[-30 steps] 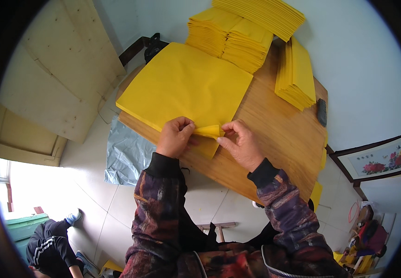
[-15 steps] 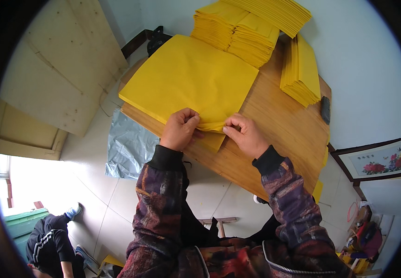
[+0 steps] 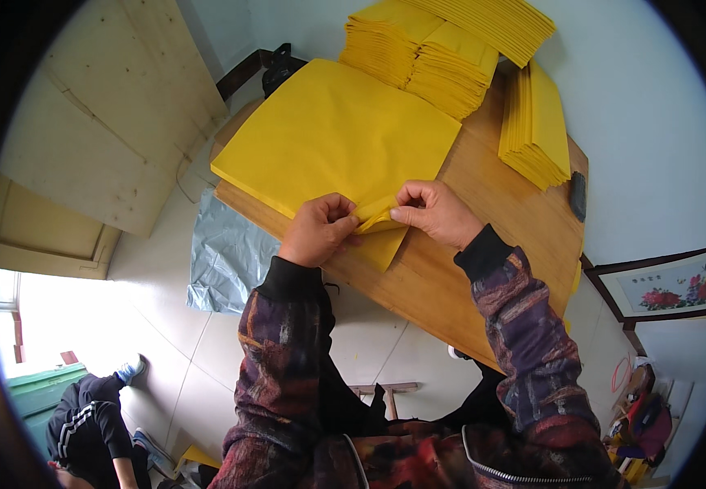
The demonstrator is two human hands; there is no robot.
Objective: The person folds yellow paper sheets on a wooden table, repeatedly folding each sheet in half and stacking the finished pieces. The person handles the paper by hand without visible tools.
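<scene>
A large yellow sheet, paper or cloth-like point(image 3: 328, 134), lies over the left part of the wooden table point(image 3: 442, 281). At its near edge my left hand point(image 3: 320, 228) pinches a gathered bit of the sheet between thumb and fingers. My right hand point(image 3: 438, 213) is closed on the same edge just to the right, thumb and forefinger together. Between the two hands the edge is bunched and lifted into small folds. A yellow flap hangs below the pinched edge, toward the table's front.
Tall stacks of folded yellow pieces point(image 3: 418, 53) stand at the back, another stack point(image 3: 534, 122) at the right. A dark block point(image 3: 578, 196) lies by the table's right edge. Silver plastic sheeting point(image 3: 230, 253) hangs at the left. Another person point(image 3: 92, 424) is at lower left.
My right hand has shifted slightly up and its forearm swung right. The pinched edge between the hands is now narrower and more folded, with the hands closer together.
</scene>
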